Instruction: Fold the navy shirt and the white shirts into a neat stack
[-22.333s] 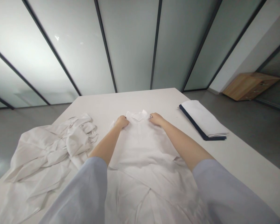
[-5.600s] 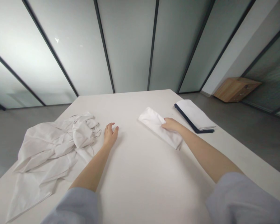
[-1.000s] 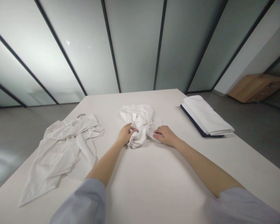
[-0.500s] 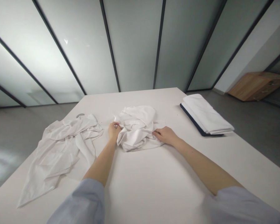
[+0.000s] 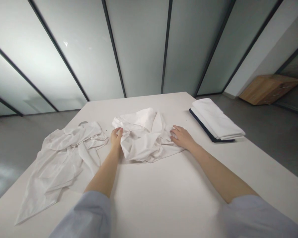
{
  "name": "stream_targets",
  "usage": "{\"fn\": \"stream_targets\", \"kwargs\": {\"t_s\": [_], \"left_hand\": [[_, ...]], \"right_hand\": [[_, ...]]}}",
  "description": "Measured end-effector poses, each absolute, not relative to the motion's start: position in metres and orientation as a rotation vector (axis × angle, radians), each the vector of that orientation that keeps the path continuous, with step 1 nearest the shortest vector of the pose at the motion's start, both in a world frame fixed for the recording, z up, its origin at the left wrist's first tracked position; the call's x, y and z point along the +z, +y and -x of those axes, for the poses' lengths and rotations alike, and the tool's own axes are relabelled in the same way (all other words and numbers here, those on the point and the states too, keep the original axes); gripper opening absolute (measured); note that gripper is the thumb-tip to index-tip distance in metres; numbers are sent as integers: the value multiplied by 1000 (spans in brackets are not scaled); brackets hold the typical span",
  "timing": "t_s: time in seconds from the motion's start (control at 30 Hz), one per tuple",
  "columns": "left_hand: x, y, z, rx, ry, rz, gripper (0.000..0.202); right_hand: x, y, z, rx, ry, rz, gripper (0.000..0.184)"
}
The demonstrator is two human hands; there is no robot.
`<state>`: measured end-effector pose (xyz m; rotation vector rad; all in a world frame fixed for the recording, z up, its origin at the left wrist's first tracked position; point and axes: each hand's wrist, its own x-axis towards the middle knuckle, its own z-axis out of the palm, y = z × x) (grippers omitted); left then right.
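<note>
A crumpled white cloth point(image 5: 141, 138) lies in loose folds at the middle of the table, between my two hands. At its left edge, my left hand point(image 5: 116, 135) is closed, with thumb and fingers pinching the fabric. My right hand point(image 5: 181, 136) rests against the right edge, fingers bent a little and spread apart over the fabric. The thumb on that side is hidden. What shape the cloth has cannot be made out through its folds.
On the white table point(image 5: 164, 195), a second rumpled white cloth point(image 5: 62, 162) spreads along the left side. A small grey object point(image 5: 83, 123) sits behind it. Folded white fabric point(image 5: 217, 120) lies on a dark navy layer point(image 5: 208, 134) at right. A wooden cabinet point(image 5: 265, 89) stands beyond.
My hands have moved apart, the left one leftward and the right one rightward. The middle cloth has spread wider and looks less bunched. My right fingers have loosened from a pinch. The view has shifted slightly.
</note>
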<state>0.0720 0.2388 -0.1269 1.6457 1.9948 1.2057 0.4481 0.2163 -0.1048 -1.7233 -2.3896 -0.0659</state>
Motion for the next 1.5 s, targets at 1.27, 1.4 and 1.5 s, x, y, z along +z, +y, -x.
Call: {"fn": "stream_targets", "kwargs": {"t_s": [1.27,1.4,1.5], "left_hand": [[-102,208,-124,44,2040,-2252,94],[-108,216,-112,27,1862,-2301,93],[-111,219,-109,84,1842,-2295,92]], "right_hand": [[-81,194,-417,690,-2183,1216,28],[-102,211,-434,164,-2029,1306,36],[-114,216,-442,39,-2159,1501,35]]}}
